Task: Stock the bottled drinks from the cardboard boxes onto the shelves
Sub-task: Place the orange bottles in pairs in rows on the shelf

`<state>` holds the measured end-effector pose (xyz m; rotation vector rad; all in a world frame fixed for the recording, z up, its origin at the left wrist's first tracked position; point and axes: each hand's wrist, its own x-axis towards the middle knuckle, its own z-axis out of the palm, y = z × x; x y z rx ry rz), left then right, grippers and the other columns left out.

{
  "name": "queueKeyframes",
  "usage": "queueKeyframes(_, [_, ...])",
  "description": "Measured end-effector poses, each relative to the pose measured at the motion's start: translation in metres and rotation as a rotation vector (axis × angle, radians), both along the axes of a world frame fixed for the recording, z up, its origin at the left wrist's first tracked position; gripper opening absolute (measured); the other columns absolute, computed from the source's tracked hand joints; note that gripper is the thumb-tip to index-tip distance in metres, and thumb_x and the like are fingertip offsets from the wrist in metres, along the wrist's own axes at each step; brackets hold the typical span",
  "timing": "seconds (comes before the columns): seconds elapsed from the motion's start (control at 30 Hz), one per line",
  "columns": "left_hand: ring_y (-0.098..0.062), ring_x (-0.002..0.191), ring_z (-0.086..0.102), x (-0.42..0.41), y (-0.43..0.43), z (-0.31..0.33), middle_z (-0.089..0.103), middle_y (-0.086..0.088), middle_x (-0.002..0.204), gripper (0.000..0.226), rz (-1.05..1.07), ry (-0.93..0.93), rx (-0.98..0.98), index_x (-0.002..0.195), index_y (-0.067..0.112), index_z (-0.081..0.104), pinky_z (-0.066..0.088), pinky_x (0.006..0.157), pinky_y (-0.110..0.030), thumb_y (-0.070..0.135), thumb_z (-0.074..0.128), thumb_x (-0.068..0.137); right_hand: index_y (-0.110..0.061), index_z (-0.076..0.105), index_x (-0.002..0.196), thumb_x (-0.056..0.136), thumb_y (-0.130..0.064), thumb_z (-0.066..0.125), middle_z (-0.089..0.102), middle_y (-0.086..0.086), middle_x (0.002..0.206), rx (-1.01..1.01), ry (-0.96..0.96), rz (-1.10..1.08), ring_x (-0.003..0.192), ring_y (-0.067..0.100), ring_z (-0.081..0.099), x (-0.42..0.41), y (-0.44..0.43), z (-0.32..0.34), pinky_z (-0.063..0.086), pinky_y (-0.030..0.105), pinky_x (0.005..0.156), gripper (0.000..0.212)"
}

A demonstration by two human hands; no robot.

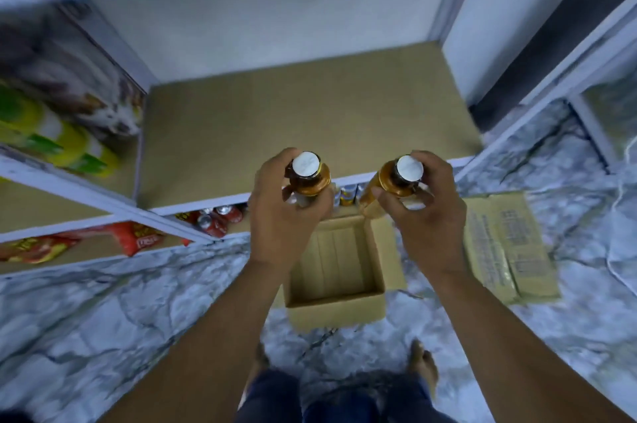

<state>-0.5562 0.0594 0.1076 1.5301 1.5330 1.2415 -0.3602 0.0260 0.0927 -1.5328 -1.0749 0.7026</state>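
We hold an amber bottle in each hand. Our left hand (286, 215) wraps its fingers round the shoulder of the left bottle (308, 178), and our right hand (427, 215) grips the right bottle (396, 178) the same way. Both bottles stand upright, white caps towards us, above the open box (336, 310) and close before the shelf.

By our reckoning the stocking is in its early part. The brown shelf board (293, 112) ahead carries nothing we can see, so neither bottle is placed yet. The open box shows a bare bottom and looks emptied, though our hands hide its far end, so we cannot be sure. A sealed carton (510, 250) lies on the marble floor (103, 319) near its right side, unopened and presumably next to be unpacked.

As for room, the bay is wide and deep, open from its white front lip (206, 202) back to the wall, with a side panel (113, 53) bounding it on the left. The bottles must clear that lip going in. Red cans (220, 219) sit on the level below. Green and yellow bottles (69, 143) and red snack bags (138, 240) occupy the neighbouring bay, well apart from our path.
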Motion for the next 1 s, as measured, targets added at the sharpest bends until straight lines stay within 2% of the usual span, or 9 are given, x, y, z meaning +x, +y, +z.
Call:
queueKeyframes(0.1, [0.003, 0.11, 0.059, 0.005, -0.002, 0.081, 0.062, 0.025, 0.115, 0.057, -0.026, -0.019, 0.029, 0.124, 0.027, 0.058, 0.059, 0.09, -0.032, 0.015, 0.087, 0.076, -0.021, 0.06, 0.124, 0.076, -0.015, 0.09, 0.062, -0.033, 0.105, 0.043, -0.034, -0.007, 0.097, -0.001, 0.065, 0.0, -0.003, 0.076, 0.046, 0.009, 0.081, 0.057])
queueKeyframes(0.2, [0.006, 0.105, 0.062, 0.01, -0.005, 0.145, 0.061, 0.038, 0.108, 0.057, -0.033, -0.02, 0.068, 0.125, 0.026, 0.06, 0.056, 0.086, -0.021, 0.018, 0.088, 0.076, -0.028, 0.058, 0.126, 0.074, -0.023, 0.092, 0.063, -0.028, 0.111, 0.125, -0.057, -0.01, 0.101, 0.003, 0.066, 0.001, -0.002, 0.141, 0.05, 0.015, 0.088, 0.063])
queueKeyframes(0.33, [0.005, 0.109, 0.062, 0.02, -0.009, 0.214, 0.061, 0.041, 0.109, 0.059, -0.016, -0.016, 0.139, 0.122, 0.043, 0.056, 0.057, 0.087, -0.026, 0.03, 0.089, 0.075, -0.05, 0.052, 0.119, 0.073, -0.027, 0.092, 0.065, -0.025, 0.114, 0.234, -0.084, 0.003, 0.102, 0.002, 0.064, 0.006, 0.003, 0.216, 0.05, 0.019, 0.089, 0.065])
queueKeyframes(0.47, [-0.001, 0.112, 0.062, 0.033, -0.003, 0.271, 0.066, 0.027, 0.114, 0.061, 0.003, 0.027, 0.246, 0.127, 0.033, 0.059, 0.057, 0.089, -0.032, 0.036, 0.09, 0.074, -0.056, 0.05, 0.117, 0.074, -0.035, 0.09, 0.064, -0.032, 0.111, 0.3, -0.131, 0.055, 0.103, -0.001, 0.063, 0.023, 0.018, 0.279, 0.051, 0.02, 0.088, 0.062])
queueKeyframes(0.53, [-0.004, 0.114, 0.061, 0.042, 0.003, 0.297, 0.067, 0.017, 0.121, 0.064, 0.027, 0.048, 0.268, 0.13, 0.032, 0.06, 0.055, 0.092, -0.028, 0.036, 0.091, 0.075, -0.048, 0.053, 0.126, 0.074, -0.038, 0.089, 0.065, -0.027, 0.115, 0.318, -0.141, 0.078, 0.105, 0.0, 0.062, 0.035, 0.027, 0.305, 0.051, 0.019, 0.088, 0.064])
queueKeyframes(0.63, [-0.007, 0.12, 0.059, 0.053, 0.016, 0.328, 0.065, 0.014, 0.128, 0.066, 0.043, 0.056, 0.272, 0.134, 0.033, 0.058, 0.053, 0.1, -0.029, 0.038, 0.089, 0.076, -0.037, 0.056, 0.132, 0.077, -0.036, 0.087, 0.064, -0.025, 0.117, 0.35, -0.159, 0.143, 0.108, -0.004, 0.06, 0.051, 0.043, 0.339, 0.049, 0.013, 0.087, 0.064])
queueKeyframes(0.77, [0.003, 0.111, 0.059, 0.063, 0.038, 0.352, 0.065, 0.018, 0.123, 0.068, 0.079, 0.033, 0.255, 0.138, 0.031, 0.056, 0.047, 0.094, -0.013, 0.038, 0.088, 0.078, -0.032, 0.058, 0.133, 0.078, -0.035, 0.088, 0.066, -0.021, 0.116, 0.353, -0.168, 0.2, 0.107, -0.007, 0.06, 0.061, 0.071, 0.366, 0.049, 0.012, 0.089, 0.063])
queueKeyframes(0.9, [-0.008, 0.115, 0.063, 0.065, 0.068, 0.354, 0.067, 0.013, 0.124, 0.068, 0.091, 0.064, 0.251, 0.137, 0.033, 0.054, 0.054, 0.101, -0.033, 0.041, 0.087, 0.079, -0.03, 0.057, 0.136, 0.079, -0.035, 0.087, 0.066, -0.02, 0.117, 0.332, -0.175, 0.206, 0.106, -0.01, 0.06, 0.061, 0.103, 0.372, 0.052, 0.021, 0.093, 0.065])
queueKeyframes(1.0, [-0.012, 0.119, 0.062, 0.067, 0.09, 0.349, 0.067, 0.008, 0.129, 0.068, 0.072, 0.13, 0.243, 0.14, 0.03, 0.053, 0.054, 0.102, -0.035, 0.04, 0.085, 0.081, -0.029, 0.057, 0.136, 0.079, -0.033, 0.087, 0.066, -0.018, 0.119, 0.304, -0.174, 0.192, 0.111, 0.0, 0.062, 0.059, 0.126, 0.366, 0.055, 0.03, 0.097, 0.065])
